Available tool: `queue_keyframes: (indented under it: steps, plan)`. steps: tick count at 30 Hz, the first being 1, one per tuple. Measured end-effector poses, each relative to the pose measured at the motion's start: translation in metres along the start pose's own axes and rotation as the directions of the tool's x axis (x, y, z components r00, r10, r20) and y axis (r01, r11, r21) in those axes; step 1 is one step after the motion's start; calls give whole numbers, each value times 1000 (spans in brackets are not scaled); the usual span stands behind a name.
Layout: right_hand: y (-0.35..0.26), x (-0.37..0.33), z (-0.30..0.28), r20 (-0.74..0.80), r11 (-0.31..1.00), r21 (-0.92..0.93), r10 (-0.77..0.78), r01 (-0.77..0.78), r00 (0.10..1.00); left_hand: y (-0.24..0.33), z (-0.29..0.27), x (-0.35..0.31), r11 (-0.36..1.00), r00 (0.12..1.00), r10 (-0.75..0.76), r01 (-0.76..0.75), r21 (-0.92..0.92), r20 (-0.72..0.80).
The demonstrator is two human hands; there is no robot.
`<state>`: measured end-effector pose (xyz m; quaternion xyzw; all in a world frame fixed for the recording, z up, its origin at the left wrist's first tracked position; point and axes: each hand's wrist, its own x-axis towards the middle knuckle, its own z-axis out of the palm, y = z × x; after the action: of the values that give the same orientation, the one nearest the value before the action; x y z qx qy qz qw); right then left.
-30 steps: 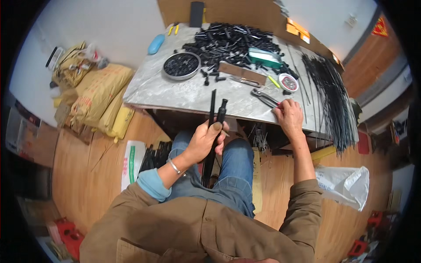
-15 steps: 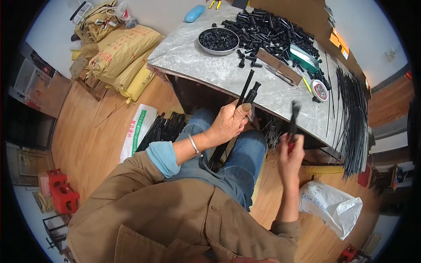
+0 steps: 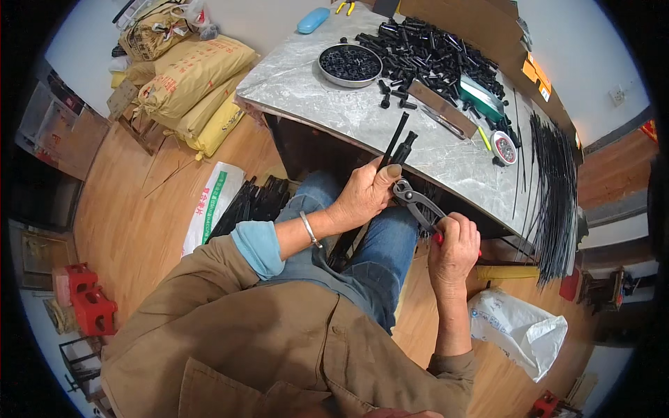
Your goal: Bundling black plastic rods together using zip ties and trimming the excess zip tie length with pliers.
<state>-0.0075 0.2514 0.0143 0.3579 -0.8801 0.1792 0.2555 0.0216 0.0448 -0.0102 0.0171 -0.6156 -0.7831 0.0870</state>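
My left hand is closed around a thin black rod and a thicker black tube with a stepped end, both standing up out of the fist. Lower down, their other ends pass between my knees and are partly hidden. My right hand grips a pair of pincers with a dark metal head and red handles. The head of the pincers is right by my left thumb, near the held tube; whether its jaws touch anything I cannot tell.
On the grey table lie a heap of short black tubes, a round dish of small black parts, a cup and long black rods. Sacks are stacked at left. A white bag lies on the floor.
My right hand has brought the pincers down from pointing upward beside the table to pointing left, with their head against or close to my left hand. The left hand keeps its hold.
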Motion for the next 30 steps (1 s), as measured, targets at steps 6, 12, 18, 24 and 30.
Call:
queue_keyframes:
  steps: [6,12,18,24,30]
  plan:
    - [-7,-6,-11,793,310,516,179,-798,582,6,1,-2,999,1000,-27,27,41,13]
    - [-1,-2,-25,901,-11,339,-285,-941,328,9,6,-5,996,999,8,-12,89,46]
    - [5,-28,-20,729,269,648,54,-713,682,14,6,-8,999,999,-27,25,40,42]
    - [-8,-6,-36,938,337,345,-153,-876,310,12,9,-10,998,998,25,-28,54,53]
    - [-8,-11,-48,894,-27,447,-22,-894,447,11,4,-10,999,999,21,-22,23,50]
